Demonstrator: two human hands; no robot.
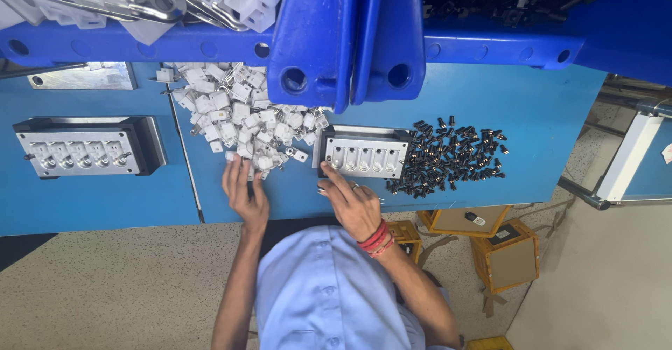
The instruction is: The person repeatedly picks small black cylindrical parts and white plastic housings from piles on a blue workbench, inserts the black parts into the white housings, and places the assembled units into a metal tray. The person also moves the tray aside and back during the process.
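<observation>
Little visibly done: five-slot metal fixture (364,155) seemingly unloaded, heaps of white plastic housings (238,112) and black pins (448,157) waiting. Left hand (245,192) grip released on housings; right hand (353,206) grip unclear, at fixture.

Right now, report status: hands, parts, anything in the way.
Left hand on the white plastic parts. Right hand touching the metal fixture, grip unclear. Black pieces piled beside it. Nothing between.

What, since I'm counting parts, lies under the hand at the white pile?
The left hand lays its fingers on the near edge of the white plastic parts on the blue table. Any piece beneath them is covered.
</observation>
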